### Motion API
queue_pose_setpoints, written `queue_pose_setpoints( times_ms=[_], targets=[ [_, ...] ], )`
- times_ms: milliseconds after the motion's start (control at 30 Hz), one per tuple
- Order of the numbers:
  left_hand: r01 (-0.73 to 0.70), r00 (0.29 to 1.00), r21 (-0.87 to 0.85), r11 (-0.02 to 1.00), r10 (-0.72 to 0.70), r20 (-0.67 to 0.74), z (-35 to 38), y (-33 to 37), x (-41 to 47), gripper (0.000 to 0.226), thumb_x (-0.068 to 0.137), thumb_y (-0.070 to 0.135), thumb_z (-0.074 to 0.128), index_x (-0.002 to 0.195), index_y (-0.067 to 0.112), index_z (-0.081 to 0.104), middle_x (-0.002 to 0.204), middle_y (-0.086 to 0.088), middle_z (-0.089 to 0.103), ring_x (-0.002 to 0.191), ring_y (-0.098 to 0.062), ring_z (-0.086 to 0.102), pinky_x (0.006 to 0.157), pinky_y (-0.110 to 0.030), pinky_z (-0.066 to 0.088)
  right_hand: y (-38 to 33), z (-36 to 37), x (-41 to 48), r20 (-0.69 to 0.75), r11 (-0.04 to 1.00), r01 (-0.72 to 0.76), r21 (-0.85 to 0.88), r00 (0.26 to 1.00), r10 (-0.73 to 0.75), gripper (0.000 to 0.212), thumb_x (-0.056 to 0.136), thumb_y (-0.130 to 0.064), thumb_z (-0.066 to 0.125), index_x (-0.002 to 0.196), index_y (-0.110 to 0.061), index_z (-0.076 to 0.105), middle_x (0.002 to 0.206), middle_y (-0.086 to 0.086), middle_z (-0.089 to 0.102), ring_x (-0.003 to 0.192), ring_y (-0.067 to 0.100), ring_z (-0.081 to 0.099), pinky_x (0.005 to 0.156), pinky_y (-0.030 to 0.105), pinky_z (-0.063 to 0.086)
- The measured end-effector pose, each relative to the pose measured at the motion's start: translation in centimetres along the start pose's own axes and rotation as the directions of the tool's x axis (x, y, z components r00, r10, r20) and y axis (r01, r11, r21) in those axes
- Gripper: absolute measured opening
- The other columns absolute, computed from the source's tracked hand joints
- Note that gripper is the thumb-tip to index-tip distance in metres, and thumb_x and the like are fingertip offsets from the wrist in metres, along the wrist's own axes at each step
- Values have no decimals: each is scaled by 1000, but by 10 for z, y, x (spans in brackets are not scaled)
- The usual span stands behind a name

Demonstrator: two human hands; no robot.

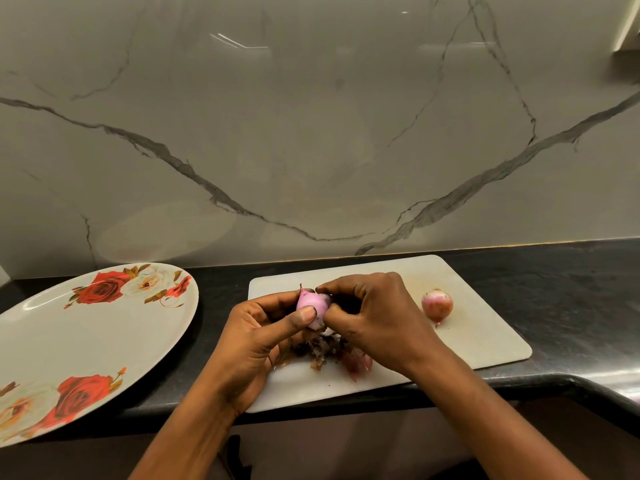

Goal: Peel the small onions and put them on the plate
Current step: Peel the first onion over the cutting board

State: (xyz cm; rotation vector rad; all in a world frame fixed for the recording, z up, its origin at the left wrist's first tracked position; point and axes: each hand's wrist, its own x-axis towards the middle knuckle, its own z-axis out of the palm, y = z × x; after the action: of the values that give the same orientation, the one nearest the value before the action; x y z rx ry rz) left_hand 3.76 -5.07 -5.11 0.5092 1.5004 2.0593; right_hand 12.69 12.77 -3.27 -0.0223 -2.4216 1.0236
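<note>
Presently left hand (256, 337) pinches small onion (311, 301) above cutting board (467, 344); right hand (377, 313) fingers (346, 289) pinch off skin, so peelings (320, 348) land on board.

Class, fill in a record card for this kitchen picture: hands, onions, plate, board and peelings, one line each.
cutting board: white, on the dark counter
left hand: grips the pink onion, thumb across it
right hand: pinches at that onion's side
second onion: lies on the board, right of the hands, brownish skin mostly on
peelings: heaped on the board under the hands
plate: rose-patterned, left of the board, no onion on it
</note>
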Motion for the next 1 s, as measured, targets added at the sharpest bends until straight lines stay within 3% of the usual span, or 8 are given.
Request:
queue_pose_setpoints(
  times_ms=[267, 367, 533, 667, 800, 1000],
  targets=[
    [39, 999, -99, 994, -37, 21, -1, 1, 2, 43, 89, 7, 78, 131, 1, 69, 127, -22, 73, 115, -37, 73, 93, -38, 63, 5, 1, 2, -88, 997, -75, 33, 993, 78, 24, 92, -23, 76, 115, -27, 81, 99, -15, 80, 88, -3, 73, 82, 24, 63],
    [73, 997, -185, 980, -65, 46, -7, 1, 3, 56, 83, 12, 76, 137, 2, 65, 131, -25, 70, 118, -38, 72, 91, -37, 64, 11, 0, 4, -120, 989, -140, 45, 982, 145, 28, 90, -20, 75, 116, -26, 80, 105, -14, 79, 91, -5, 73, 86, 23, 62],
    [119, 993, -279, 953, -106, 60, -9, 2, 4, 41, 91, 9, 69, 131, 0, 70, 132, -29, 68, 118, -40, 70, 94, -39, 63, 11, -6, 1, -64, 988, -154, -19, 986, 152, 30, 94, -25, 74, 123, -29, 76, 116, -15, 77, 97, -11, 69, 85, 5, 53],
    [142, 990, -370, 918, -128, 62, -13, 1, 4, 37, 96, 8, 53, 126, -5, 71, 135, -34, 64, 118, -41, 65, 102, -45, 56, 3, -10, -2, 55, 981, -125, -146, 989, 134, 37, 96, -28, 73, 133, -32, 70, 127, -13, 73, 107, -2, 68, 96, 20, 57],
    [103, 994, -322, 941, -104, 15, -11, 0, 5, 42, 94, 6, 58, 134, -1, 67, 135, -29, 66, 126, -43, 63, 100, -45, 57, -1, -12, -2, 93, 978, -141, -152, 983, 156, 40, 94, -35, 76, 134, -33, 69, 130, -12, 73, 109, 0, 69, 98, 29, 60],
    [30, 997, -225, 974, -46, -69, -4, 1, 1, 54, 81, 3, 71, 135, 6, 65, 128, -18, 74, 116, -35, 73, 86, -38, 65, -4, -10, -3, 17, 992, -106, -73, 994, 108, 37, 95, -30, 76, 132, -28, 71, 120, -10, 76, 100, 0, 72, 92, 20, 60]
  ],
)
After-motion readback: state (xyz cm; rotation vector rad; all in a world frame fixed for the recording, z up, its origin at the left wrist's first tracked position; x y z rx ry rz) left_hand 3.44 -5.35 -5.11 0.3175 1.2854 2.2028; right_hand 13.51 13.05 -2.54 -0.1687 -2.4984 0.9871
